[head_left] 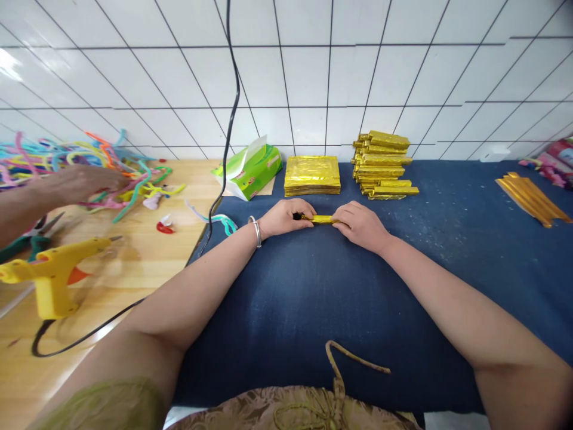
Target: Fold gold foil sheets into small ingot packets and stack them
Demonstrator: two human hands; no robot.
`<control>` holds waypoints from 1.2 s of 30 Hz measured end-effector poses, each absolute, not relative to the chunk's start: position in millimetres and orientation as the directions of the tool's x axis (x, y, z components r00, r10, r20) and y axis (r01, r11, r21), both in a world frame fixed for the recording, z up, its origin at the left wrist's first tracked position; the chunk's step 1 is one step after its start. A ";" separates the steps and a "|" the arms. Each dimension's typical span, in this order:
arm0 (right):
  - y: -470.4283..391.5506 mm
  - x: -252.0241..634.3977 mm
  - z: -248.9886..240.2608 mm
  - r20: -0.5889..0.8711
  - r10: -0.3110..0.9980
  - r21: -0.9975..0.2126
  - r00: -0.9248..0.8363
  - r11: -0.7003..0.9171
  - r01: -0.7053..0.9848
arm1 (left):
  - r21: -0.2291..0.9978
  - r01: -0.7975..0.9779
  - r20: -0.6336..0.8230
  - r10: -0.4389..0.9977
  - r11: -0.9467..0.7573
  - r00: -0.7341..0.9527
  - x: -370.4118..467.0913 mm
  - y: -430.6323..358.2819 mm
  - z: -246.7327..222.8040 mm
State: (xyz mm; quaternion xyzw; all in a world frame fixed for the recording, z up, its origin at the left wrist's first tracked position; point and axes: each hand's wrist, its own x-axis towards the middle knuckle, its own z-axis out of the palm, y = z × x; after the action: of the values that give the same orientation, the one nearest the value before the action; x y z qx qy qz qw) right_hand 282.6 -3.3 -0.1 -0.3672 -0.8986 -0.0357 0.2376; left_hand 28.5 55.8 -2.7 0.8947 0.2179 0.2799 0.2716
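Observation:
Between my two hands lies a narrow strip of folded gold foil paper (pixel 322 219), just above the dark blue cloth (pixel 286 310). My left hand (pixel 287 216) pinches its left end, and my right hand (pixel 360 226) pinches its right end. The fingers partly cover both ends. Just beyond my hands sits a flat stack of gold foil sheets (pixel 312 174). To its right rises a pile of folded gold strips (pixel 380 164), stacked unevenly.
A green tissue pack (pixel 255 167) stands at the back left, near a hanging black cord (pixel 233 101). On the wooden table, another person's hand (pixel 83 182) reaches over colourful pipe cleaners (pixel 134 191). A yellow glue gun (pixel 51 275) and pliers (pixel 36 239) lie nearby. Orange-gold strips (pixel 532 198) rest far right.

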 end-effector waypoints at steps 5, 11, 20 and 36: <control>-2.9 282.6 0.7 0.442 0.667 -0.162 -0.600 0.717 0.678 | 0.584 0.243 0.391 0.531 -0.774 0.752 29.1 55.6 -2.5; -2.6 283.9 1.5 0.438 0.696 -0.209 -0.568 0.694 0.689 | 0.587 0.232 0.415 0.535 -0.775 0.736 29.2 55.4 -3.3; -0.7 284.9 -0.2 0.447 0.666 -0.185 -0.597 0.722 0.667 | 0.572 0.239 0.424 0.532 -0.785 0.733 30.2 54.0 -3.1; -2.7 284.3 0.9 0.452 0.758 -0.277 -0.470 0.621 0.733 | 0.594 0.293 0.407 0.594 -0.749 0.694 30.7 55.1 -5.0</control>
State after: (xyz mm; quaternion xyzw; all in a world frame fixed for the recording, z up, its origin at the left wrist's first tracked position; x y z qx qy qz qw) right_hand 284.3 -2.7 0.9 -0.4348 -0.8572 0.0222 0.2752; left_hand 30.7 55.1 -5.0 0.8856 0.2506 0.3006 0.2502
